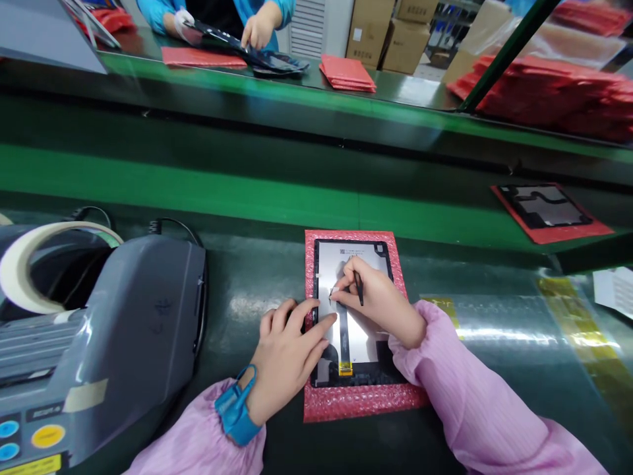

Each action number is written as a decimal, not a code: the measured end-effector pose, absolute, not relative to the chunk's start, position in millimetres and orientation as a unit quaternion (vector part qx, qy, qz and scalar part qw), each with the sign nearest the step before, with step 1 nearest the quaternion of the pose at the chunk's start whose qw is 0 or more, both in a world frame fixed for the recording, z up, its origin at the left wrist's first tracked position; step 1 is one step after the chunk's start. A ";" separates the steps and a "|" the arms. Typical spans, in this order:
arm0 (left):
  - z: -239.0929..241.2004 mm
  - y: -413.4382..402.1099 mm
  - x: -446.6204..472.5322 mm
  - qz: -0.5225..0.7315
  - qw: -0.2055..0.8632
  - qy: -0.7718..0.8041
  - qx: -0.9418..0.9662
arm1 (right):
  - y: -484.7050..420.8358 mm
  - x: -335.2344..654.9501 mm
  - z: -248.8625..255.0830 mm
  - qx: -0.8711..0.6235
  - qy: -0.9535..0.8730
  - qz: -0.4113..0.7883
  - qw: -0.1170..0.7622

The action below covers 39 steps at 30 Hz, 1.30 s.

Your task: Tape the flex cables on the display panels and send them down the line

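A tablet screen panel (368,346) lies back side up on a red bubble-wrap bag (363,402). Its silver back carries a dark flex cable (345,336) with a yellow taped end. Spread over the panel's left edge, the fingers of my left hand (291,343) rest with nothing gripped. My right hand (368,290) pinches a slim black tool (359,290), pen- or tweezer-like, its exact kind partly hidden by the fingers. The tool's tip is over the upper end of the cable, near my left fingertips.
A grey tape dispenser (143,323) with a tape roll (20,277) stands at left. Another panel (541,201) lies on a red bag at right. Across the raised green ledge, a co-worker's hands (260,30) handle a black item beside red bags (346,71).
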<state>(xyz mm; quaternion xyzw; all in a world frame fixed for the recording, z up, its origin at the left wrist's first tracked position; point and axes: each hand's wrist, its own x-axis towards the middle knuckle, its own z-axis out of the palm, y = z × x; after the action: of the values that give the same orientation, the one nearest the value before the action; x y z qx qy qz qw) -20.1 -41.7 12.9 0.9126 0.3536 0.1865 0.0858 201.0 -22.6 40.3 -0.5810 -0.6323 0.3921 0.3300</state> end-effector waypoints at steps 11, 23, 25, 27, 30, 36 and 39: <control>10.4 -42.0 -20.5 0.177 0.059 0.354 0.916 | 5.0 208.4 33.5 -0.665 -0.586 0.260 0.383; -9.0 -92.9 10.6 0.167 -0.009 0.202 0.965 | -9.3 404.6 49.9 -0.876 -0.467 -0.120 -0.024; -12.8 -83.9 18.4 0.160 -0.022 0.220 0.962 | -13.2 434.1 50.6 -0.887 -0.442 -0.127 -0.045; -11.6 -64.8 24.5 0.147 -0.016 0.236 0.960 | -13.1 458.2 50.0 -0.895 -0.423 -0.127 -0.063; -2.4 -19.0 32.1 0.132 -0.001 0.273 0.953 | -3.7 485.0 47.0 -0.902 -0.408 -0.118 -0.080; 27.6 118.9 42.7 0.068 0.075 0.412 0.905 | 31.6 509.2 38.0 -0.905 -0.400 -0.106 -0.094; 39.6 177.6 38.3 0.071 0.089 0.475 0.872 | 41.9 512.1 36.8 -0.902 -0.409 -0.096 -0.104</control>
<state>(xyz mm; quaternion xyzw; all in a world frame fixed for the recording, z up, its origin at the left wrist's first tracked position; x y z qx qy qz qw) 38.3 177.6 39.6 0.8725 0.4753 0.0708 0.0887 512.1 41.9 36.8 -0.9015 -0.4090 -0.0960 -0.1037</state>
